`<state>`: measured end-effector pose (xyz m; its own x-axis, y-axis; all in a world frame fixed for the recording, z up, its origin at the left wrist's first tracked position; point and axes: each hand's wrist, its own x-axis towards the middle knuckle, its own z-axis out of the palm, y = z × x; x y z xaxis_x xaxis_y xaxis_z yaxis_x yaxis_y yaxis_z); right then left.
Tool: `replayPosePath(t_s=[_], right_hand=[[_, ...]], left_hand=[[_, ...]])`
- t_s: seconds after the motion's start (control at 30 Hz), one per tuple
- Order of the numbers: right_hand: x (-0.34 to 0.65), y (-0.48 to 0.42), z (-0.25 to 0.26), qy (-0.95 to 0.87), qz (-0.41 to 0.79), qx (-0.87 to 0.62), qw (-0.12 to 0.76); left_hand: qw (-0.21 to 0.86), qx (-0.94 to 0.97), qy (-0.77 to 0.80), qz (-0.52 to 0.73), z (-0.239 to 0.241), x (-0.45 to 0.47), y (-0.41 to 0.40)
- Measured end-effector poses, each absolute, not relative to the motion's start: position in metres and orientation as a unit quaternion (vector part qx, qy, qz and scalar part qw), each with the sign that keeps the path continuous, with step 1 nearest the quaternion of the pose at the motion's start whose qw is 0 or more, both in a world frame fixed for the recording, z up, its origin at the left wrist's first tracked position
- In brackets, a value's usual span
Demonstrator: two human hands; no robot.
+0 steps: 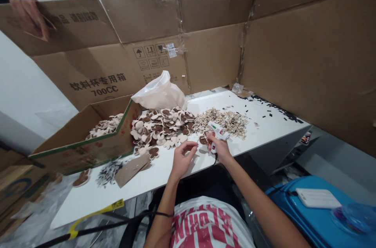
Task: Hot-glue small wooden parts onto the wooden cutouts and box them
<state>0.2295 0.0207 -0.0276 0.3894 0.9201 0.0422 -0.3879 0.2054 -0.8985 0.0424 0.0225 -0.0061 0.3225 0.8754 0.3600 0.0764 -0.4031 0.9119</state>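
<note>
My right hand (219,149) is closed round a white glue gun (217,130) with a green mark on its side. A small brown felt piece with a pale edge (203,139) sits at the fingers of this hand. Just left of it, my left hand (182,158) is closed in a pinch, thumb and forefinger together. Something tiny and dark may be at its fingertips, too small to name. Beyond my hands lie a heap of cream and brown flower-like felt pieces (161,124) and a pile of short beige cord bits (223,119).
An open cardboard box (82,154) with felt pieces stands left, near a white bag (163,93). Tall cardboard (211,52) walls the table's far side; another person's hand (31,17) rests on it. Black bits (276,108) lie right. A power bank (317,198) sits on a blue lid.
</note>
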Motion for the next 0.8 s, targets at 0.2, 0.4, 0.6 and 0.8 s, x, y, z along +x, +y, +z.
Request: replayPosePath(t_s=[0.2, 0.4, 0.6, 0.8], right_hand=[[0.229, 0.020, -0.030, -0.320, 0.457, -0.428, 0.711], [0.228, 0.020, -0.033, -0.329, 0.455, -0.443, 0.699], [0.228, 0.021, -0.037, -0.339, 0.450, -0.456, 0.689], [0.226, 0.019, -0.037, -0.373, 0.441, -0.456, 0.677]], left_hand=[[0.478, 0.635, 0.349, 0.496, -0.012, 0.053, 0.018], [0.444, 0.660, 0.357, 0.489, -0.009, 0.055, 0.017], [0.409, 0.696, 0.349, 0.476, -0.004, 0.054, 0.014], [0.366, 0.729, 0.341, 0.467, -0.004, 0.055, 0.012]])
